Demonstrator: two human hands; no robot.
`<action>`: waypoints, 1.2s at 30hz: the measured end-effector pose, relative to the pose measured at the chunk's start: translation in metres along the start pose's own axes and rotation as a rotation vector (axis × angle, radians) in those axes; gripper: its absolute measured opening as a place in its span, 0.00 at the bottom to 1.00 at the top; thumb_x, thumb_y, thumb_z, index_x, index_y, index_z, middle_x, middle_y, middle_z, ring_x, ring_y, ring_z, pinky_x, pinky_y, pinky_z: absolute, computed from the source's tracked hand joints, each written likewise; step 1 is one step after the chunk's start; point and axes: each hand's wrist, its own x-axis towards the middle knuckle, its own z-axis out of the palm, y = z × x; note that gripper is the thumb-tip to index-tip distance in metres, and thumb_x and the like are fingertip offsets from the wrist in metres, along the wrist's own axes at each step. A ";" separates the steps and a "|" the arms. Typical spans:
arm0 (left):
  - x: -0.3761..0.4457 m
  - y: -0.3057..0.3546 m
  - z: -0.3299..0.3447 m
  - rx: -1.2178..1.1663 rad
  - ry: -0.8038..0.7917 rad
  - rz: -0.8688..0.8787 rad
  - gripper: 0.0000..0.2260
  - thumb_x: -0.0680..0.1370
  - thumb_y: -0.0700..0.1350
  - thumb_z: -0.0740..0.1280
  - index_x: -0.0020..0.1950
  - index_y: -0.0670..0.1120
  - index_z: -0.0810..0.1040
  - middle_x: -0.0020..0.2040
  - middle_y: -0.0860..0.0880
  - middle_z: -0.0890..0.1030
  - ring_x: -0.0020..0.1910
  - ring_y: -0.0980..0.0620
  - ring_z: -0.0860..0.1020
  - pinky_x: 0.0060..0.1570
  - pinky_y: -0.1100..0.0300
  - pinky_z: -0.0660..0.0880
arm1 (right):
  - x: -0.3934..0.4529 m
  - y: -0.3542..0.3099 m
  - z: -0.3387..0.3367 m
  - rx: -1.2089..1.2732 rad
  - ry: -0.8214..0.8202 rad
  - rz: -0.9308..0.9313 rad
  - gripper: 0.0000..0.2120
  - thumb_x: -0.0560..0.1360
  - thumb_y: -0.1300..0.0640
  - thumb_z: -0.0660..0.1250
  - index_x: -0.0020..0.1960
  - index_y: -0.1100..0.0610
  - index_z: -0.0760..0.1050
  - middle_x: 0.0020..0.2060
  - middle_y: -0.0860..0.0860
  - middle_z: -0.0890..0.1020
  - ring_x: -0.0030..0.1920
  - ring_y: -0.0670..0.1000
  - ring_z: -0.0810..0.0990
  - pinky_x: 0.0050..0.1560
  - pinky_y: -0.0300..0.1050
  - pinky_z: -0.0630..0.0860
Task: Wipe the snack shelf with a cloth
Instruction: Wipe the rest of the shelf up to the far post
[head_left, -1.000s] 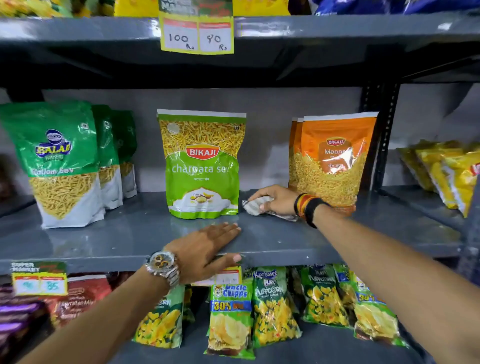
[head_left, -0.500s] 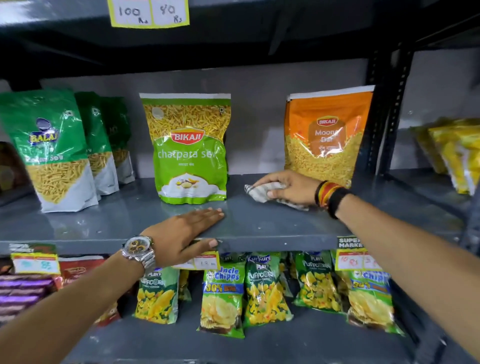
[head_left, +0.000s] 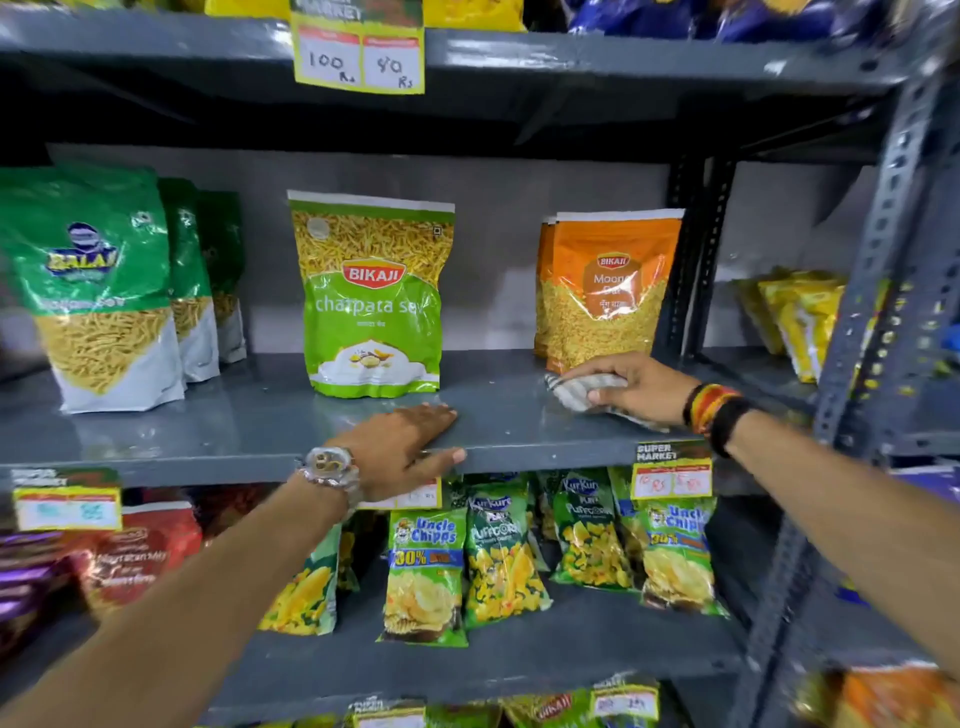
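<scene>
The grey metal snack shelf (head_left: 249, 421) runs across the middle of the view. My right hand (head_left: 636, 387) presses a crumpled pale checked cloth (head_left: 579, 391) onto the shelf just in front of the orange Bikaji pack (head_left: 608, 288). My left hand (head_left: 402, 449) lies flat on the shelf's front edge, fingers together and thumb over the lip, holding nothing. It rests just in front of the green Bikaji chatpata sev pack (head_left: 371, 293). A watch is on my left wrist, bands on my right.
Green Balaji packs (head_left: 98, 291) stand at the left of the shelf. Small chip and puffcorn bags (head_left: 498, 551) hang on the shelf below. A dark upright post (head_left: 691, 260) stands behind the orange pack, yellow packs (head_left: 800, 317) beyond it. Price tags (head_left: 672, 470) hang on shelf edges.
My right hand has slid the cloth to the right along the shelf, from beside the green pack to in front of the orange pack. My left hand stays on the front edge.
</scene>
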 end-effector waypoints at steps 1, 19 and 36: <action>0.006 0.012 0.001 0.010 -0.009 0.005 0.37 0.79 0.70 0.48 0.80 0.48 0.61 0.80 0.47 0.65 0.77 0.49 0.65 0.76 0.51 0.62 | 0.004 0.007 0.008 -0.055 0.028 0.037 0.16 0.77 0.63 0.67 0.63 0.52 0.79 0.61 0.49 0.81 0.61 0.48 0.78 0.69 0.52 0.71; 0.050 0.081 0.014 0.037 0.046 -0.128 0.37 0.79 0.71 0.47 0.80 0.50 0.62 0.79 0.51 0.66 0.77 0.50 0.65 0.75 0.52 0.63 | 0.000 0.048 -0.042 0.008 0.051 -0.006 0.15 0.78 0.66 0.65 0.62 0.56 0.80 0.54 0.48 0.82 0.53 0.44 0.78 0.54 0.29 0.74; 0.078 0.126 0.025 0.109 0.039 -0.150 0.38 0.78 0.71 0.48 0.80 0.48 0.61 0.80 0.50 0.65 0.77 0.50 0.65 0.73 0.56 0.62 | -0.057 0.076 -0.069 0.089 -0.272 -0.107 0.16 0.78 0.55 0.67 0.65 0.45 0.76 0.57 0.46 0.83 0.51 0.49 0.84 0.56 0.48 0.80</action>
